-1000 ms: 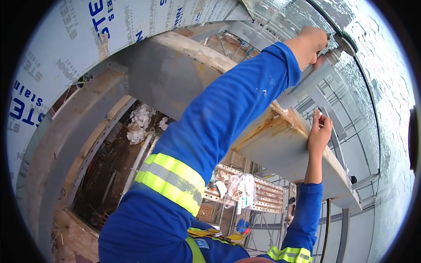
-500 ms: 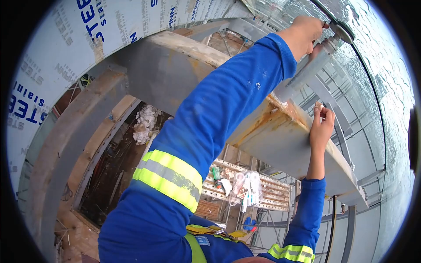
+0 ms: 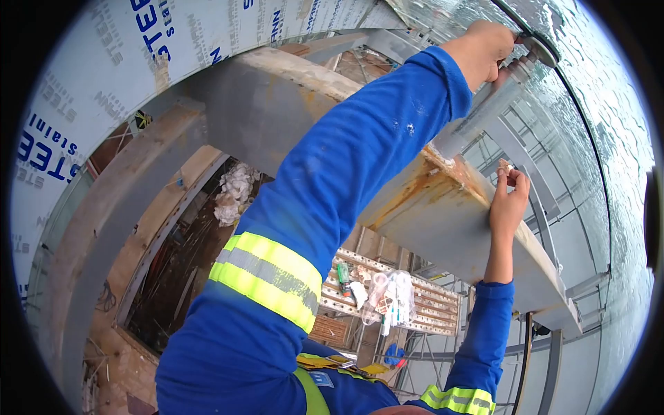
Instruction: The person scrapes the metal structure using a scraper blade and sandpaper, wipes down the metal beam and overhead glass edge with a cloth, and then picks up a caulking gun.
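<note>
My left hand (image 3: 484,47) reaches up to the glass panel (image 3: 595,90), its fingers closed beside a round metal glass fitting (image 3: 541,50). Something small and dark shows at its fingertips, too little of it to name. A metal stem (image 3: 505,86) runs down from the fitting toward a grey steel beam (image 3: 429,221). Lower down, my right hand (image 3: 510,200) pinches a small crumpled whitish-brown wad (image 3: 505,167) between thumb and fingers. That hand is close to the edge of the beam, which has rust stains.
Printed film covers a panel (image 3: 83,83) at upper left. Far below, a perforated scaffold platform (image 3: 432,304) carries a green bottle-like item (image 3: 344,273) and clear plastic bags (image 3: 391,294). White crumpled material (image 3: 235,190) lies on a lower level. A dark joint (image 3: 584,124) crosses the glass.
The view has shifted very slightly. Both hands keep nearly the same places, the left at the round fitting and the right pinching the small wad.
</note>
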A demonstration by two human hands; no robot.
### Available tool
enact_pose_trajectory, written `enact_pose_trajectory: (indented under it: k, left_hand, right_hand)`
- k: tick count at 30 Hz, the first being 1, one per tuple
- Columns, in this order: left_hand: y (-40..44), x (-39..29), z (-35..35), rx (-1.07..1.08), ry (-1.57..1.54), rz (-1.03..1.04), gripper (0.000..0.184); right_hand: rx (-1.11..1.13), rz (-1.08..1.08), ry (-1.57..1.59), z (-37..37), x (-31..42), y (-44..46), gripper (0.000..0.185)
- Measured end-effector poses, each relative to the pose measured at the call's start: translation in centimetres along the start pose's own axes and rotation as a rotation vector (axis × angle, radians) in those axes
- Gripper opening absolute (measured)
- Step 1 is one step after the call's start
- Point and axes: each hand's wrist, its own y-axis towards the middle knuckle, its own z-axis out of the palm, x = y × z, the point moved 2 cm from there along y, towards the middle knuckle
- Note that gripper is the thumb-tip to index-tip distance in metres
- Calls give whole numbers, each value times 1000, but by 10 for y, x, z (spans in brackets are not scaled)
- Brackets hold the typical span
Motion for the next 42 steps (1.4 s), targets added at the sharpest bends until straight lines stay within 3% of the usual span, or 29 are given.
enact_pose_trajectory:
  k: [12,23,42]
  left_hand:
    - [-5,-10,3,-5,-79,-27,19]
    - [-71,-33,-6,79,-274,67,12]
    - [-69,-28,-1,120,-377,155,23]
  right_hand:
    - [-7,3,-2,0,-2,0,22]
    - [5,20,-13,2,-6,2,22]
    - [-26,-21,2,0,-2,2,22]
